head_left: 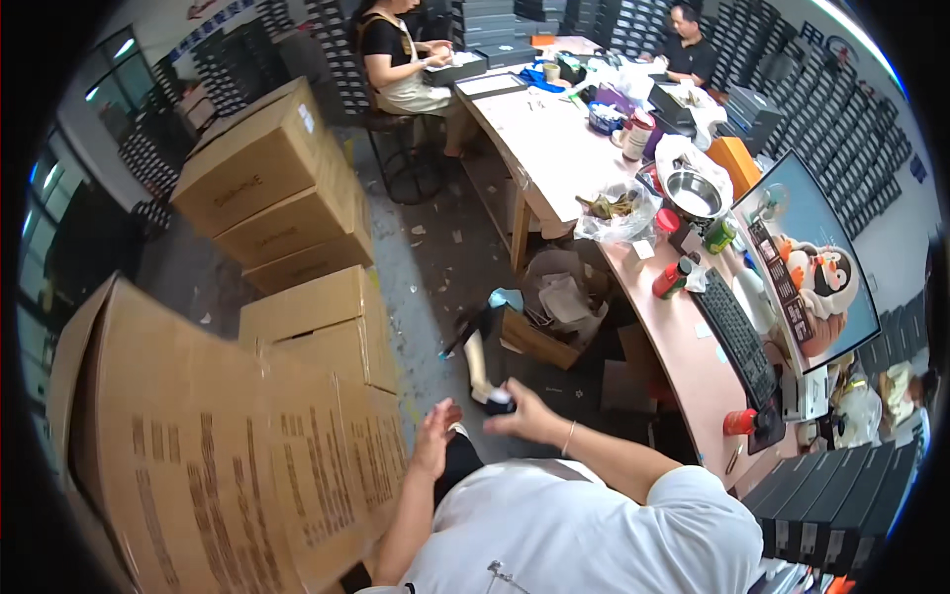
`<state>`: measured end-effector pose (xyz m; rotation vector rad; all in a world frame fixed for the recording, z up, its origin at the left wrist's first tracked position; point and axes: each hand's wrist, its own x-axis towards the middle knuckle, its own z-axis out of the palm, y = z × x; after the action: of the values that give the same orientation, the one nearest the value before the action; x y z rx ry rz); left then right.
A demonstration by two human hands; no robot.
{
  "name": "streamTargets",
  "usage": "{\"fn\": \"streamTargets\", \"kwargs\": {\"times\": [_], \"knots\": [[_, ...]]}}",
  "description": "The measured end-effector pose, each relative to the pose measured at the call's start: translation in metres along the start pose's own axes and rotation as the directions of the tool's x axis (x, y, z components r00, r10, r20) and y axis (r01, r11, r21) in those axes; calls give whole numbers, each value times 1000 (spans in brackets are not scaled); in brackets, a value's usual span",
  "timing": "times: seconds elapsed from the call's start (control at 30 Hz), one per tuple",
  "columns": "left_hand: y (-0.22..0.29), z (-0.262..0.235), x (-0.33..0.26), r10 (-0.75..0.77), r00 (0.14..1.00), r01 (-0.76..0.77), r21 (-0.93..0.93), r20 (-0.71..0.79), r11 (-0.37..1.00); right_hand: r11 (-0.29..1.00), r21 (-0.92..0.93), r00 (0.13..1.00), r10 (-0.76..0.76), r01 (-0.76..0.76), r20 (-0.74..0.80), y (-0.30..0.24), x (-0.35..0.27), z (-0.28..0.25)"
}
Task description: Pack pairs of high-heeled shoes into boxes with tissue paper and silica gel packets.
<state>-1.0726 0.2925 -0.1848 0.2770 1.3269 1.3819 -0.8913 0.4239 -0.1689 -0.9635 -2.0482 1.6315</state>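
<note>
My right hand (524, 414) reaches in front of my body, its fingers closed around a small dark blue object with a white patch (500, 401). What kind of object it is, I cannot make out. A narrow beige strip (477, 361) runs up from beside that object; whether the two are joined is unclear. To the left, my left hand (433, 441) is raised with its fingers apart and nothing in it. Close beside it stands a large brown cardboard carton (228, 445), and no contact between them shows.
More cartons (252, 163) are stacked at the far left. An open carton of waste (539, 337) sits beneath a long table (544, 148) bearing a monitor (821, 267), a keyboard (737, 332) and a metal bowl (696, 193). Two people sit at its far end. Shoebox-like boxes line the walls.
</note>
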Motion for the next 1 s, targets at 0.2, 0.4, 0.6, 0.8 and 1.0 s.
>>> {"fn": "streamTargets", "kwargs": {"times": [0.2, 0.4, 0.6, 0.8, 1.0], "knots": [[113, -40, 158, -10, 999, 13, 60, -39, 998, 954, -301, 674, -211, -17, -708, -23, 179, -122], [178, -19, 329, -118, 979, 81, 214, 166, 973, 883, -451, 351, -386, -125, -853, -24, 336, -212], [246, -13, 468, -294, 944, 205, 432, 149, 878, 733, -154, 476, 253, -663, -842, 114, 453, -214], [320, -4, 588, -296, 942, 206, 427, 156, 880, 768, -74, 512, 347, -636, -786, 117, 468, -236], [360, 17, 685, -518, 796, 164, 713, 312, 681, 645, 98, 280, 458, -758, -844, 108, 503, -208]]}}
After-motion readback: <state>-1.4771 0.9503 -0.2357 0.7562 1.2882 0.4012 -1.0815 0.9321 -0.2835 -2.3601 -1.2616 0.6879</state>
